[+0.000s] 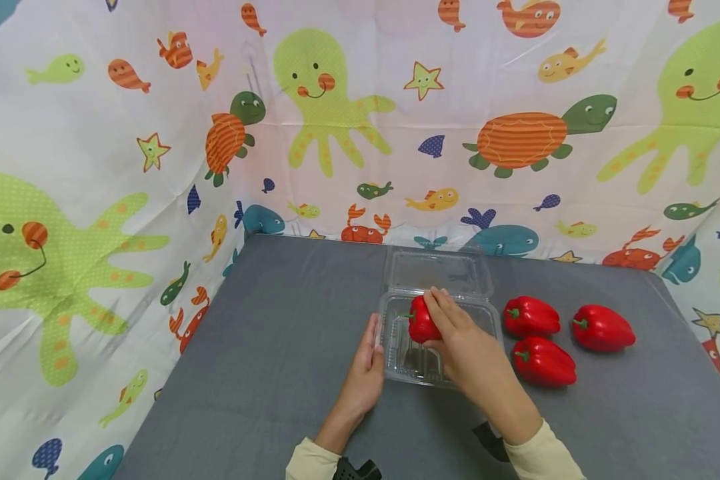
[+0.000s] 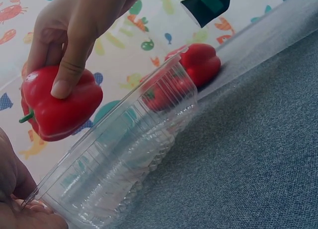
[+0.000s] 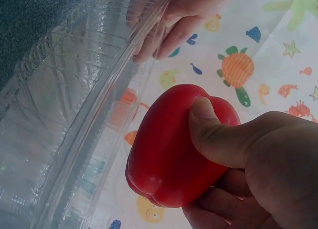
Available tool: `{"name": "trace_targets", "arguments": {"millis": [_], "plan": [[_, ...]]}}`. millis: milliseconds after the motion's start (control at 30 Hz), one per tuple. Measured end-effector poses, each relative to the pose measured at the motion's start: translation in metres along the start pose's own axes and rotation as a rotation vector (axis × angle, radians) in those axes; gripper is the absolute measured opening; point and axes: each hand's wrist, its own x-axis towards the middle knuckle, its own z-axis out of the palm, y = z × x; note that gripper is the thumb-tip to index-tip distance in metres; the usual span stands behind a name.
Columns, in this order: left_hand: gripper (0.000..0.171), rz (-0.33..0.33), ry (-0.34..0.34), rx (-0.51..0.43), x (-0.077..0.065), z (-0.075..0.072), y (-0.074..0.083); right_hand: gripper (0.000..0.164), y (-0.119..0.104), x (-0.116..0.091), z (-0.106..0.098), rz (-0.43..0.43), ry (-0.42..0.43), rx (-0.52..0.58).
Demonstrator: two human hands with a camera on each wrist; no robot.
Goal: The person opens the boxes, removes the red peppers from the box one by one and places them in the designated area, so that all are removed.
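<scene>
My right hand (image 1: 477,357) grips a red bell pepper (image 1: 421,321) with a green stem, thumb on one side and fingers on the other. The bell pepper is held above a clear plastic clamshell container (image 1: 405,370), apart from its floor as the left wrist view shows. At the container's left rim, my left hand (image 1: 363,373) holds the edge between thumb and fingers. The open lid (image 1: 438,270) lies back on the far side. In the right wrist view the bell pepper (image 3: 169,149) hangs beside the container wall (image 3: 64,105).
To the right of the container lie three more red bell peppers: one at the back (image 1: 531,316), one in front (image 1: 543,361) and one farther right (image 1: 603,328). Grey cloth (image 1: 264,347) covers the table. A curtain (image 1: 348,100) with sea animals hangs behind and at the sides.
</scene>
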Motion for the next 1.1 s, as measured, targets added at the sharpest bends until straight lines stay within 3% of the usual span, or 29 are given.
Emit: {"name": "trace_targets", "arguments": {"millis": [933, 1100], "plan": [[0.064, 0.054, -0.029, -0.036, 0.001, -0.001, -0.003, 0.097, 0.010, -0.011, -0.016, 0.028, 0.025, 0.003], [0.064, 0.055, -0.027, -0.034, 0.001, -0.001, -0.003, 0.100, 0.016, -0.014, -0.017, 0.012, 0.060, -0.001]]}}
